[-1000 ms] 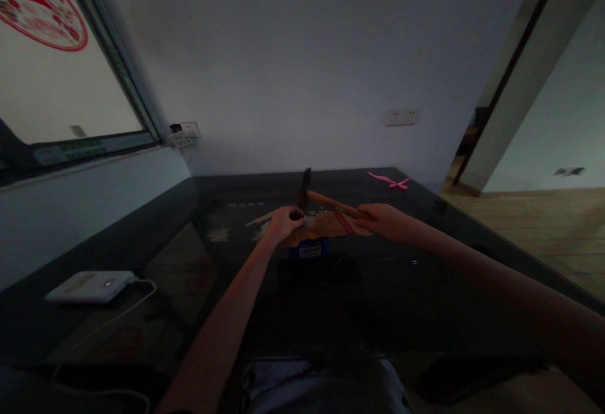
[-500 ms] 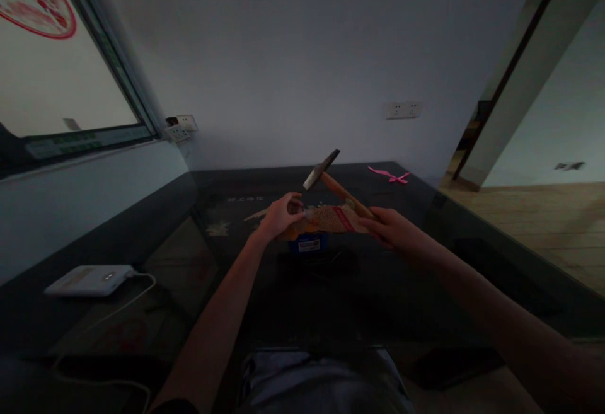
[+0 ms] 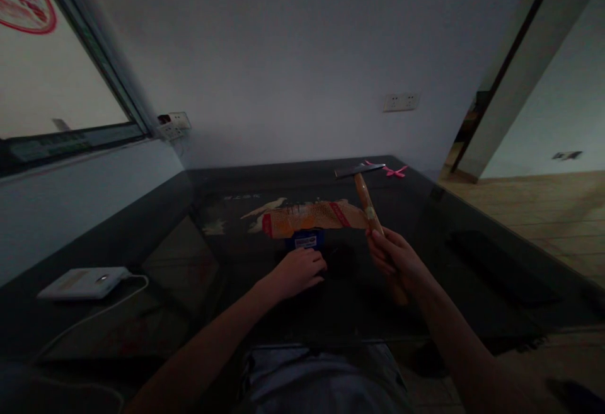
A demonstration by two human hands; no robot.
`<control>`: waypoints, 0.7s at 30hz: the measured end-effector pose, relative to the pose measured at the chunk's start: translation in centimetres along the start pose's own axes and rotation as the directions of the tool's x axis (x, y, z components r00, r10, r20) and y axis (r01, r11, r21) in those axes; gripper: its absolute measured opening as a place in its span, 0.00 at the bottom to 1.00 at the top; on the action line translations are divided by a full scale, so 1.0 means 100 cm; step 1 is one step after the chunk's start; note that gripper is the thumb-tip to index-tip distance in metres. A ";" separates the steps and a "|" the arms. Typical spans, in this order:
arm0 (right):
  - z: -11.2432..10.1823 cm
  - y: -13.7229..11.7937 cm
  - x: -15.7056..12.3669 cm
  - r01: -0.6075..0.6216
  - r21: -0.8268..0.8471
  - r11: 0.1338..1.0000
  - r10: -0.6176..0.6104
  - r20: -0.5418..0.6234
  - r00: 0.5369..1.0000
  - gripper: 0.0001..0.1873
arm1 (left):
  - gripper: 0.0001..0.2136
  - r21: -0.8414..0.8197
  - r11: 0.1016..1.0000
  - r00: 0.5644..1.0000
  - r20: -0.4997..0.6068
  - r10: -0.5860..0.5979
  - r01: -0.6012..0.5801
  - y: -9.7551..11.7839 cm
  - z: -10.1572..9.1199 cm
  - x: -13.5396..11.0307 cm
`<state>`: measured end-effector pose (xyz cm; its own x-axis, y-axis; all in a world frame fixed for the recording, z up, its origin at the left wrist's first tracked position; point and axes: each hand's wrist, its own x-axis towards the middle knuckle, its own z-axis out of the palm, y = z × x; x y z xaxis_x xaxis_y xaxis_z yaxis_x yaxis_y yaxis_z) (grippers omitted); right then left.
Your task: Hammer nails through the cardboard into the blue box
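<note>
My right hand (image 3: pixel 393 255) grips the wooden handle of a hammer (image 3: pixel 363 195), its metal head raised and pointing away from me. My left hand (image 3: pixel 299 271) is low over the dark table, fingers loosely bent and thumb apart, with nothing visible in it. Just beyond its fingers stands a small blue box (image 3: pixel 306 237) with a pale label. Behind and above the box lies a long brown piece of printed packaging (image 3: pixel 312 215) with a red band. Small thin upright things stand along its far edge, too small to make out.
On the dark glossy table (image 3: pixel 198 313), a white power bank (image 3: pixel 82 283) with a cable lies at left. A pink ribbon (image 3: pixel 396 172) lies at the far right, near the wall (image 3: pixel 283 74). A dark flat object (image 3: pixel 501 268) rests on the right side.
My left hand has come off the packaging and moved down towards me, beside the blue box. My right hand has drawn back with the hammer, whose head has swung to the right.
</note>
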<state>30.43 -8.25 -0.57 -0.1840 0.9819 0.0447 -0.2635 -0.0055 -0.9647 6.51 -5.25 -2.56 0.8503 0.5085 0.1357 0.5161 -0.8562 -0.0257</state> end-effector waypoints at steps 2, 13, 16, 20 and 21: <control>-0.001 0.000 0.000 -0.006 0.003 1.000 0.006 -0.004 1.000 0.15 | 0.07 0.051 0.999 0.999 0.033 0.011 -0.013 -0.003 0.010 0.007; 0.000 0.006 0.001 -0.038 -0.013 0.999 0.038 -0.005 0.999 0.16 | 0.04 0.075 0.997 0.997 0.064 -0.038 0.033 0.006 0.004 0.017; -0.001 0.008 0.001 -0.046 -0.027 0.999 0.046 0.002 0.999 0.17 | 0.06 -0.163 0.981 0.994 0.035 -0.104 0.108 0.008 -0.016 0.011; -0.001 0.009 0.002 -0.044 -0.035 0.998 0.043 -0.006 0.999 0.17 | 0.14 -0.460 0.879 0.983 -0.062 -0.174 0.126 0.003 -0.050 0.003; -0.001 0.009 0.002 -0.044 -0.032 0.999 0.044 -0.011 0.999 0.17 | 0.13 -0.494 0.862 0.978 -0.101 -0.184 0.111 -0.001 -0.058 0.002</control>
<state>30.22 -8.05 -1.46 -0.1850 0.9827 -0.0002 -0.2251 -0.0426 -0.9734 6.03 -5.56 3.17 0.7258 0.6456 0.2373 0.4887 -0.7268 0.4825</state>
